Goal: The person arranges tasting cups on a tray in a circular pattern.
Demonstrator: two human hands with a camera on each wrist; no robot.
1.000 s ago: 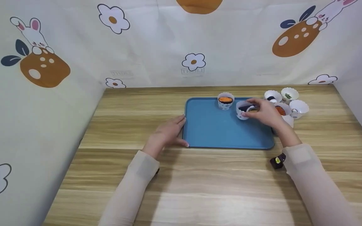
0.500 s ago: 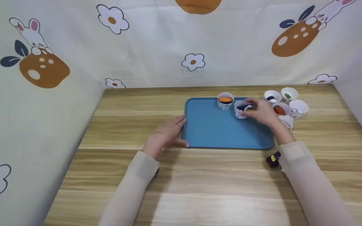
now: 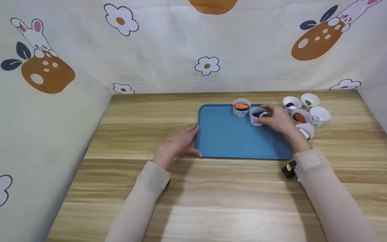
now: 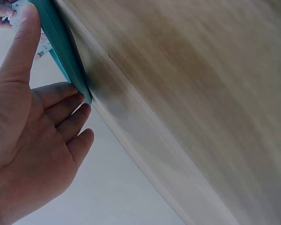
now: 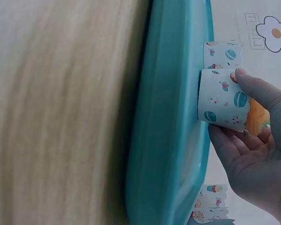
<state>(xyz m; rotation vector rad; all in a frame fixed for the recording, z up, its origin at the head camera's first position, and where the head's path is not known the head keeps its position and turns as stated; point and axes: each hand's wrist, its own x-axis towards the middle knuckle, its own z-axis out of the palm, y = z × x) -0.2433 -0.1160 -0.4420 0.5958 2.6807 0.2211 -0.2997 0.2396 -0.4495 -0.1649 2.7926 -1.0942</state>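
Observation:
My right hand (image 3: 279,120) pinches a white printed paper baking cup (image 5: 223,98) by its rim, over the back right of the blue tray (image 3: 233,141). In the head view a dark piece shows inside this cup, partly behind the fingers; the right wrist view shows an orange piece at its mouth. Close to its left on the tray stands a second paper cup (image 3: 241,113), holding an orange-topped, dark-sided piece like sushi. At the tray's left edge rests my left hand (image 3: 177,141), fingers extended along the side and thumb near the front corner.
Several more paper cups (image 3: 319,116) with small pieces in them cluster on the wooden table (image 3: 233,198) right of the tray. A patterned sheet (image 3: 166,50) hangs behind the table and along its sides.
My right hand has shifted slightly left and back with the paper cup, bringing it nearer the orange-topped one. The left hand has stayed at the tray's edge.

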